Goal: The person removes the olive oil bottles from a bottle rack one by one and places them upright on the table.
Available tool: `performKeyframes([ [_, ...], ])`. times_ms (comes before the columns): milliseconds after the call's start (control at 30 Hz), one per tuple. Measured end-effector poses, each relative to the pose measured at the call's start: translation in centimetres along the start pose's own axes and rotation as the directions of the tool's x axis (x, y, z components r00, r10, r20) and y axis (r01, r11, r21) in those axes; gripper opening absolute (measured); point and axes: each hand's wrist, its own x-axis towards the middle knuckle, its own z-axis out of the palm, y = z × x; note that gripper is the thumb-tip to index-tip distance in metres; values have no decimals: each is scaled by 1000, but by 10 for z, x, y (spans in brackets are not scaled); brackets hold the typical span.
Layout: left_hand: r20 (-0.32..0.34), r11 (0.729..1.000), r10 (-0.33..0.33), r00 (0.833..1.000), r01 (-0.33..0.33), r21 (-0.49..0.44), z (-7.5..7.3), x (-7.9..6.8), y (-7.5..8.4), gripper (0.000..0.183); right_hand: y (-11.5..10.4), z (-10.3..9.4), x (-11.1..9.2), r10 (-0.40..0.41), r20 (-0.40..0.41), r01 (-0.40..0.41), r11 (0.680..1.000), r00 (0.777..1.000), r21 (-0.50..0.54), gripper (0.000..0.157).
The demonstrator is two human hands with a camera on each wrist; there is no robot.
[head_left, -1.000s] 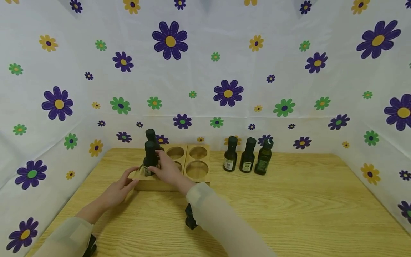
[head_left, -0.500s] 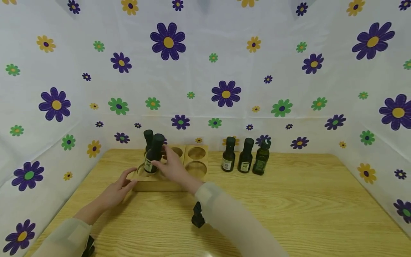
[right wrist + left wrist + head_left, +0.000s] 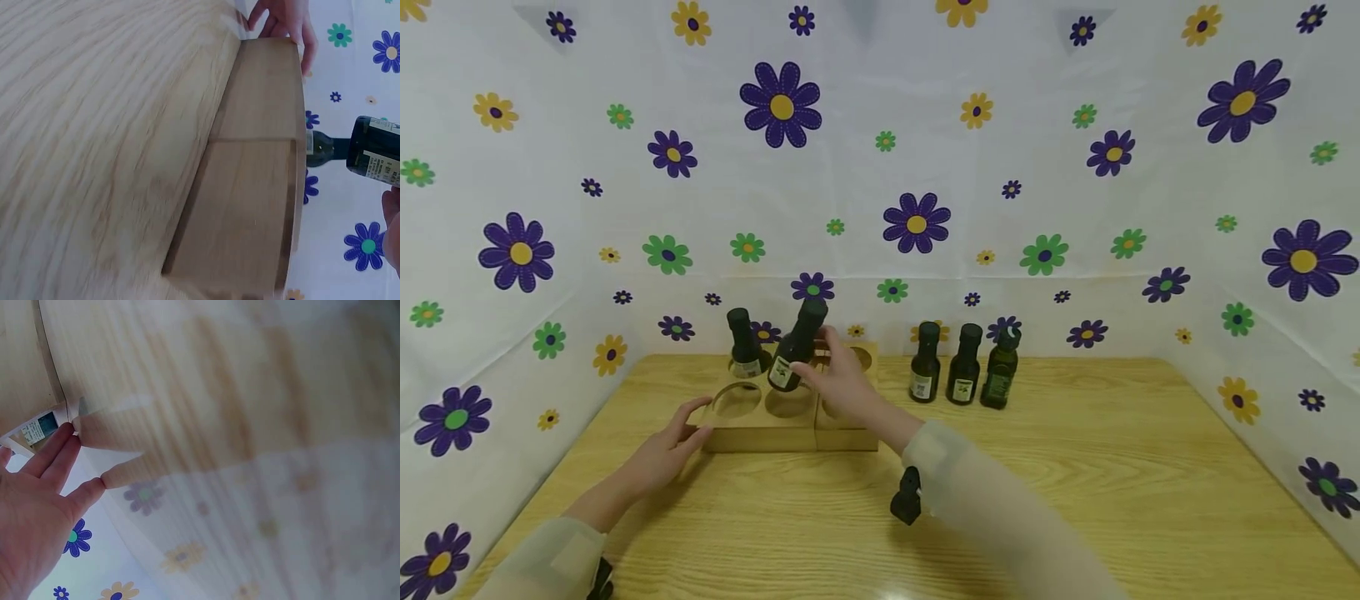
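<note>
A dark green glass bottle (image 3: 797,346) with a black cap and pale label is tilted in my right hand (image 3: 846,383), gripped between thumb and fingers. It hangs over the front middle hole of a wooden rack (image 3: 760,439) with round holes. In the rack's back left hole stands a second bottle (image 3: 743,343). My left hand (image 3: 658,458) touches the rack's front left corner, its fingers fairly straight in the left wrist view. The right wrist view shows the held bottle (image 3: 375,150) beyond the rack's side, with only part of my right hand at the edge.
Three more dark bottles stand upright in a row right of the rack: one with a white label (image 3: 924,367), a middle one (image 3: 963,371) and a greener one (image 3: 1000,372). A flower-print cloth (image 3: 850,183) hangs behind the wooden table (image 3: 1075,467).
My right hand has lifted the bottle from the rack's front left hole and carried it right, tilting it. The front left hole now shows bare. My left hand stays at the corner.
</note>
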Motion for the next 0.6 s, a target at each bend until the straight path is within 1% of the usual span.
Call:
performKeyframes([
  [167,5,1000,-2,1000,2,-13,1,0,-4,57,2,-22,-8,-30,-28,30,999,999,11,49],
  [333,6,1000,-1,1000,1,-14,1,-2,-3,56,4,-42,-19,-48,-36,48,999,998,-19,48],
  [500,-4,1000,8,1000,-8,-6,0,-2,0,55,7,-63,-30,-66,-37,63,995,997,-73,48],
  [600,-9,1000,13,1000,-13,1,0,-1,0,55,11,-76,-36,-64,-38,59,992,997,-116,49],
])
